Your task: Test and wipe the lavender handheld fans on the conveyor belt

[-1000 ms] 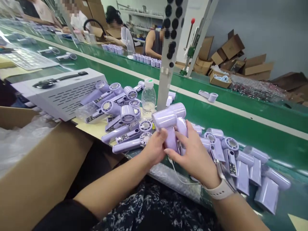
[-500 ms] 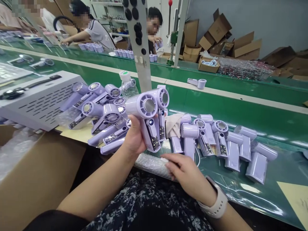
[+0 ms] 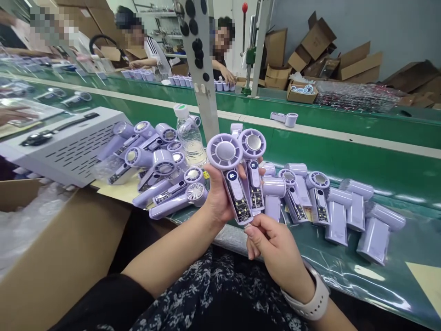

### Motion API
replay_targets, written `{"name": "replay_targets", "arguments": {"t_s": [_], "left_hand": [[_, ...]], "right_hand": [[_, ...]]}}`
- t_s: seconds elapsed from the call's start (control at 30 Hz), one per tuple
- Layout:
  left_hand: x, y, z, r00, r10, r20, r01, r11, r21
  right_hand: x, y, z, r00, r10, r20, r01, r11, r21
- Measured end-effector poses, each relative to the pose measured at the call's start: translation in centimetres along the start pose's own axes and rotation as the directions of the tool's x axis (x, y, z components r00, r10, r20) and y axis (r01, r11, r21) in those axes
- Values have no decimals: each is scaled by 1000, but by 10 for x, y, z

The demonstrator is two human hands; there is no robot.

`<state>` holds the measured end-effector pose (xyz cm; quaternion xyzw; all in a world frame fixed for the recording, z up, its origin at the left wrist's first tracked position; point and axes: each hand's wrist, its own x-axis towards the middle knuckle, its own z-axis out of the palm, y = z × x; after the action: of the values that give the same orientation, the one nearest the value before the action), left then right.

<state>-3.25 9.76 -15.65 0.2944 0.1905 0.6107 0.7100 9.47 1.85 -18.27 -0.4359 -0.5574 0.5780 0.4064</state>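
Note:
My left hand (image 3: 218,197) is closed around two lilac handheld fans, the nearer fan (image 3: 225,151) and a second fan (image 3: 254,142) behind it. Their round heads face me, and both handles have their fronts off, baring circuit boards with lit number displays. The nearer display seems to read 80, the other 20. At the bottom end of the nearer handle, my right hand (image 3: 270,241) is closed in a pinch. Something small and pale shows at its fingertips, too covered to name. A strip of bubble wrap (image 3: 232,236) lies under my hands.
More lilac fans lie in a heap (image 3: 161,170) on the left and in a row (image 3: 339,207) on the right. A plastic bottle (image 3: 191,138) stands behind the heap, near a metal post (image 3: 203,87). A vented metal box (image 3: 79,142) is at left. Co-workers sit across the green belt (image 3: 327,133).
The two fans have moved right and turned their faces toward me. My right hand has risen from the bubble wrap to the bottom of the nearer fan's handle.

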Motion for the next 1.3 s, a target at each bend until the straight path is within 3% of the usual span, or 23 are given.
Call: {"name": "replay_targets", "arguments": {"t_s": [0.13, 0.2, 0.47, 0.53, 0.67, 0.77, 0.87, 0.97, 1.07, 1.2, 1.3], "left_hand": [[-3, 1, -8, 991, 135, 5, -135, 987, 93], [-5, 0, -10, 987, 158, 23, -160, 983, 89], [-8, 4, -16, 999, 44, -13, -44, 999, -2], [-7, 2, -18, 998, 55, -44, -54, 998, 24], [-5, -5, -23, 985, 145, -93, -138, 987, 84], [-6, -10, -27, 990, 119, -78, -116, 992, 38], [-7, -10, -28, 992, 97, -79, -97, 995, 2], [-8, -4, -27, 991, 71, -112, -82, 992, -93], [-9, 7, -25, 989, 39, -145, -66, 980, -185], [-13, 18, -26, 994, 63, -92, -76, 986, -148], [-18, 19, -28, 991, 132, -39, -134, 989, -59]], "right_hand": [[0, 12, 10, 997, 39, -69, -27, 986, 164], [2, 16, 11, 999, 48, -8, -46, 983, 179], [9, 5, 3, 983, 61, 174, -79, 992, 98], [8, 4, 6, 989, 62, 132, -74, 993, 93], [7, 14, 19, 997, 58, -58, -47, 984, 173], [7, 23, 22, 997, 58, -51, -47, 981, 191], [8, 26, 17, 999, -37, 20, 35, 997, 69], [8, 24, 13, 977, -207, 52, 212, 968, -132], [11, 24, 14, 951, -308, 38, 310, 934, -179], [17, 25, 21, 986, -156, -64, 149, 983, -109], [19, 26, 30, 993, -62, -98, 70, 994, 87]]}}
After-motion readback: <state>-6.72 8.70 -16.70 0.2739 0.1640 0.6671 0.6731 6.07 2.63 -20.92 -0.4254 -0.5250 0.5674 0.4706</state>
